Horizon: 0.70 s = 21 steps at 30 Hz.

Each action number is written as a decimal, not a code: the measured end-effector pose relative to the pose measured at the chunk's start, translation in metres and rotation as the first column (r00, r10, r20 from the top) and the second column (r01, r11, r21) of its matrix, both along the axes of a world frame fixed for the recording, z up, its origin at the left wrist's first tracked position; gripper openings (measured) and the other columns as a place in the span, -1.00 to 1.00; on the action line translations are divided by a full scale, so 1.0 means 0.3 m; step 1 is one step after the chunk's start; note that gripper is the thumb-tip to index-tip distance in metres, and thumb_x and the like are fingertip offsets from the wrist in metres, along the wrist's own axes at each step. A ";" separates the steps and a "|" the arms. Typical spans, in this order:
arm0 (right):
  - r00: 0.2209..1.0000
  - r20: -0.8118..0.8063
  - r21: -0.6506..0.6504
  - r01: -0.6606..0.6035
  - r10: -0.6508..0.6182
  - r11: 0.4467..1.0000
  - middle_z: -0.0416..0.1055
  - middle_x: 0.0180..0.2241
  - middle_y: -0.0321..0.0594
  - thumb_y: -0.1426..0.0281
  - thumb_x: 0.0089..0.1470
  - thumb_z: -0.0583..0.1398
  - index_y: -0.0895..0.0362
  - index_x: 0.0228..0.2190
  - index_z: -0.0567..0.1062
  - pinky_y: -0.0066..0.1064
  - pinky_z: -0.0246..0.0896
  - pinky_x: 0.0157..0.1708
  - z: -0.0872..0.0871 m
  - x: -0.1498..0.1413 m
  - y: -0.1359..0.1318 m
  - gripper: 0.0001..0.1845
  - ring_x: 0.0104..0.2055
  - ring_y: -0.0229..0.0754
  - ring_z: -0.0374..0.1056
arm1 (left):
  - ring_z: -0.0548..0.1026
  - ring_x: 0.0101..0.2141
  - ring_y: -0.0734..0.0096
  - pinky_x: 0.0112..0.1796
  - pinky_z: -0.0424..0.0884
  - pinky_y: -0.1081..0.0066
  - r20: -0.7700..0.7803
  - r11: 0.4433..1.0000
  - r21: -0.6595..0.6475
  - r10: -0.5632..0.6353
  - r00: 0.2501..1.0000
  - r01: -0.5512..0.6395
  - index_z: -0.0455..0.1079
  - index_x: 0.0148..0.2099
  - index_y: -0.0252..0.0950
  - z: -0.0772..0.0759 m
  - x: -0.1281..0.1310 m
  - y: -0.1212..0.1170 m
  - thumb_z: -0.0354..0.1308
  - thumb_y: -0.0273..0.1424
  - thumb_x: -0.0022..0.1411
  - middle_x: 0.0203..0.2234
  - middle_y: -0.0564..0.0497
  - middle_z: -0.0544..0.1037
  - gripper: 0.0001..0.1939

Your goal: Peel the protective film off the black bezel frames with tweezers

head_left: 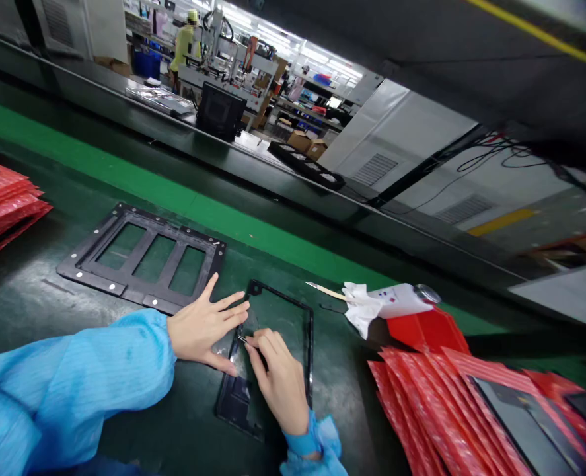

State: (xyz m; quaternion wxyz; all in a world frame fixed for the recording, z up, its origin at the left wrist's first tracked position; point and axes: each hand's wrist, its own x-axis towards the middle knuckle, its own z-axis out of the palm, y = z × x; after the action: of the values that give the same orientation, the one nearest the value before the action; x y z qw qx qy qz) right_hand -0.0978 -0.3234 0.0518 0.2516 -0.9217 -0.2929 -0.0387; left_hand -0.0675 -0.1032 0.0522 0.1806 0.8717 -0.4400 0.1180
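Note:
A thin black rectangular frame [310, 350] lies flat on the dark green worktop in front of me. My left hand [207, 325] is spread open, its fingertips reaching the frame's left edge. Inside that edge, my right hand [277, 370] pinches a small, slim metallic piece [242, 339] between thumb and fingers. Its exact kind is too small to make out. Beyond my left hand rests a larger black fixture plate [139, 254] with three rectangular openings and light round dots along its rim.
Red bubble-wrap pouches [436, 410] are stacked at the right, with more red pouches [5, 205] at the far left. A white bottle [404, 301], a crumpled white tissue [359, 311] and a pointed, light-handled tool [327, 291] lie right of the frame. A person [184, 46] stands in the background.

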 end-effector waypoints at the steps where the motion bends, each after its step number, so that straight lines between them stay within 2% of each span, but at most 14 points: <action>1: 1.000 -0.004 -0.009 0.000 0.000 1.000 0.32 -0.26 -0.20 0.39 0.34 -0.02 0.07 -0.31 0.32 -0.30 0.20 -0.23 0.001 0.000 0.000 -0.82 -0.18 -0.10 0.27 | 0.05 0.27 -0.04 0.19 -0.49 -0.24 -0.001 1.000 0.000 0.002 1.000 -0.002 0.14 0.27 -0.42 0.000 0.000 0.000 -0.09 0.22 0.15 0.21 -0.26 0.26 -0.08; 8: 0.999 0.029 -0.068 -0.011 0.013 0.998 0.31 -0.27 -0.19 0.41 0.35 -0.05 0.08 -0.31 0.30 -0.33 0.18 -0.27 0.005 -0.002 0.008 -0.81 -0.19 -0.11 0.25 | 0.03 0.28 0.00 0.17 -0.61 -0.20 -0.030 1.000 0.004 -0.002 1.000 0.002 0.11 0.28 -0.42 0.002 0.000 -0.002 -0.10 0.22 0.16 0.22 -0.26 0.23 -0.08; 15: 0.996 0.089 -0.093 0.024 -0.016 0.995 0.28 -0.32 -0.19 0.41 0.35 -0.07 0.09 -0.35 0.26 -0.35 0.16 -0.31 -0.011 -0.009 0.023 -0.79 -0.24 -0.12 0.27 | 0.04 0.28 -0.03 0.18 -0.54 -0.23 -0.007 1.000 -0.005 -0.002 1.000 0.002 0.11 0.28 -0.41 0.000 -0.006 -0.003 -0.04 0.08 0.24 0.20 -0.27 0.26 -0.22; 21: 0.990 0.113 -0.051 0.094 -0.088 0.994 0.27 -0.34 -0.20 0.40 0.34 -0.06 0.08 -0.37 0.26 -0.35 0.15 -0.31 -0.018 0.004 0.022 -0.78 -0.26 -0.13 0.27 | 0.08 0.26 -0.06 0.16 -0.52 -0.28 0.008 1.000 -0.025 -0.019 1.000 0.019 0.11 0.28 -0.40 -0.008 -0.004 0.001 -0.03 0.11 0.22 0.20 -0.27 0.27 -0.19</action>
State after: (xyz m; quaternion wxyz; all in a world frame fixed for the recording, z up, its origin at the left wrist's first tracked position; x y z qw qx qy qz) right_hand -0.0966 -0.3168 0.0463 0.2068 -0.9373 -0.2649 -0.0927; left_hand -0.0687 -0.1029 0.0499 0.1911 0.8648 -0.4472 0.1251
